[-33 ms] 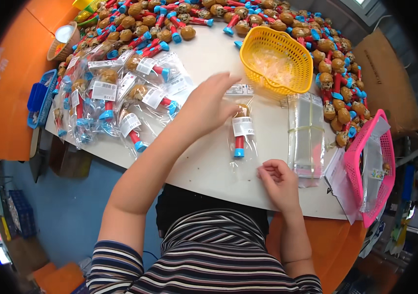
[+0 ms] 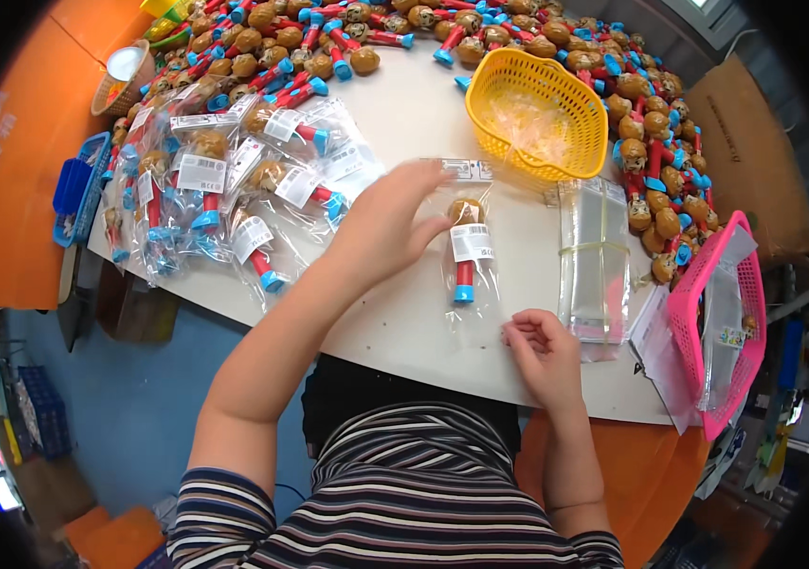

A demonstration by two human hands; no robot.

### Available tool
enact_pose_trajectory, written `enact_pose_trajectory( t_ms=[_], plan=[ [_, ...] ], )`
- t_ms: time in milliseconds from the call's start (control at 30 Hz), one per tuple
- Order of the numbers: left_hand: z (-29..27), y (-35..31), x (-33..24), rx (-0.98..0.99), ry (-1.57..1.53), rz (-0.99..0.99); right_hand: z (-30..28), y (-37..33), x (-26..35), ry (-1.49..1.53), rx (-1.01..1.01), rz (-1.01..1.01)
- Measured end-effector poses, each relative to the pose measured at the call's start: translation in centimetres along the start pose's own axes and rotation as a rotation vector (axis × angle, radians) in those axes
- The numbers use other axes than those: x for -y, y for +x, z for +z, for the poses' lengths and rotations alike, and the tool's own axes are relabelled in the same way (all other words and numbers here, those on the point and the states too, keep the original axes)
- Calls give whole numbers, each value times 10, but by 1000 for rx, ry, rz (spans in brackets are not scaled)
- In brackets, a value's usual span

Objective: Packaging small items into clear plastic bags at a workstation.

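On the table in front of me lies a clear plastic bag [image 2: 478, 311] holding a toy [image 2: 466, 272] with a brown rounded head, a red stick and a blue end. A white label [image 2: 472, 243] wraps it, and a printed card header [image 2: 467, 170] spans the bag's far end. My left hand [image 2: 395, 220] hovers at the left of the bag, fingers stretched toward the header and thumb apart, holding nothing visible. By the bag's near right corner rests my right hand [image 2: 546, 356], its fingers curled against the thumb. Whether a tiny thing sits in that pinch is hidden.
Bagged toys [image 2: 203, 175] pile up at the left. Loose toys [image 2: 655, 123] line the far and right edges. A yellow basket [image 2: 482, 133] stands beyond the bag. Banded clear bags [image 2: 594, 266] and a pink basket [image 2: 684, 313] are at the right.
My left hand has shifted slightly left and nearer to me, away from the yellow basket. The bagged toy and my right hand stay almost where they were.
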State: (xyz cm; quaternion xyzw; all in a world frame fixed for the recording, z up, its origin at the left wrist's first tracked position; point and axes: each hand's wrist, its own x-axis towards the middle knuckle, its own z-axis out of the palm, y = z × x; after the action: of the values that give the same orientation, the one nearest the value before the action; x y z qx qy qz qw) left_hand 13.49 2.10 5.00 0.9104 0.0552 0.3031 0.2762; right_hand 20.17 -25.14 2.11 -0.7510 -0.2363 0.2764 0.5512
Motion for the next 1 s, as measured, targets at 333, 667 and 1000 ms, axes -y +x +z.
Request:
enact_pose_trajectory(
  t_ms=[333, 667, 1000],
  plan=[
    [20, -82, -29, 71, 113, 434, -4, 14, 7, -767, -14, -730],
    [17, -105, -29, 84, 82, 351, -9, 30, 4, -867, 130, -1019],
    [17, -115, -24, 52, -47, 144, -5, 32, -7, -571, 159, -791]
  ],
)
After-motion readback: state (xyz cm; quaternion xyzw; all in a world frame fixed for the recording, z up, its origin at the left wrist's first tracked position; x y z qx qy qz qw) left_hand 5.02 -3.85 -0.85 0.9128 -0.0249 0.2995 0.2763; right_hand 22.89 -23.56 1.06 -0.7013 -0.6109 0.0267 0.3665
